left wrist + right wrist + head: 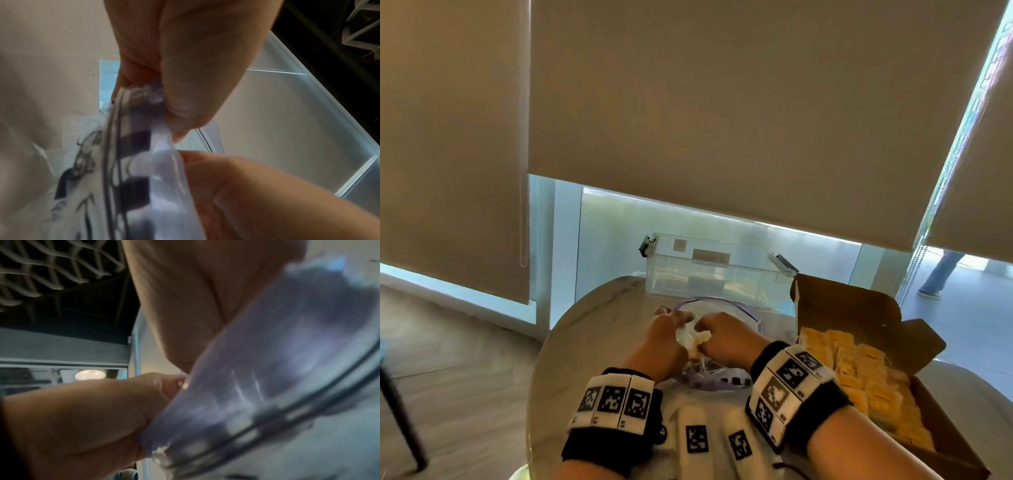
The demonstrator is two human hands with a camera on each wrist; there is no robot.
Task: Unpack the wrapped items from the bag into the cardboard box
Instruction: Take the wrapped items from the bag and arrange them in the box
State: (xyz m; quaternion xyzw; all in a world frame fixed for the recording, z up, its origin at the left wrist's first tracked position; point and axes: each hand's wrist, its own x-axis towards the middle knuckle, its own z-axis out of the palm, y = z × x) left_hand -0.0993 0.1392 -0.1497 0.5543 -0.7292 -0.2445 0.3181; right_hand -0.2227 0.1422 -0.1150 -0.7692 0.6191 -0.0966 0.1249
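Observation:
A clear plastic bag [722, 302] with a purple zip rim lies on the round table in front of me. My left hand [664, 329] and right hand [722, 337] meet over its mouth, with crumpled white plastic [688, 334] bunched between them. In the left wrist view the left hand [176, 146] pinches the purple rim [164, 170] between fingers and thumb. In the right wrist view the right hand [183, 376] pinches the same rim [267, 369]. The open cardboard box [842, 308] stands to the right, holding several yellow wrapped items [859, 370].
A clear plastic bin [715, 274] with latches stands behind the bag at the far edge of the table [585, 325]. White gloves with black marker squares [697, 435] lie near me. Lowered window blinds hang beyond the table, and wood floor shows on the left.

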